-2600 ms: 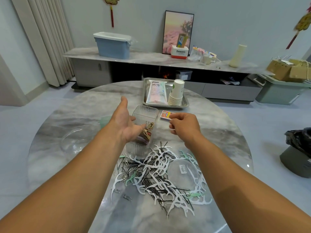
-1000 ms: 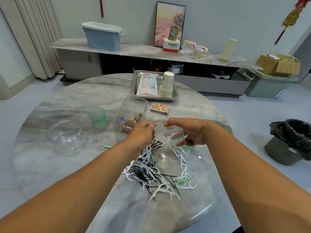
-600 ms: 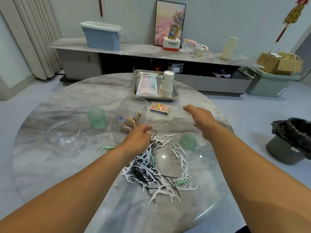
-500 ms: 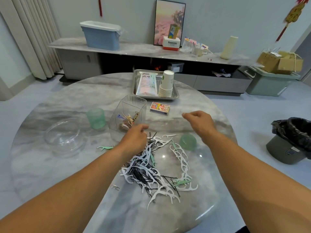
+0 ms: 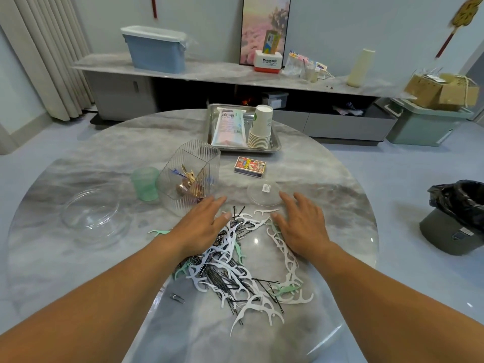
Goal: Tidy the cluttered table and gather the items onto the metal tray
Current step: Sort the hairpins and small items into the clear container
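Left hand (image 5: pixel 201 226), right hand (image 5: pixel 301 226): fingers flat, released, flanking floss-pick pile (image 5: pixel 235 268). Metal tray (image 5: pixel 275 145): one packet (image 5: pixel 229 128), one cup stack (image 5: pixel 260 127).

Bare marble table (image 5: pixel 314 163) right of matchbox (image 5: pixel 250 167), toward tray (image 5: pixel 275 145).

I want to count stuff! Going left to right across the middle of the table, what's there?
Clear glass bowl → green plastic cup → ribbed clear container → matchbox
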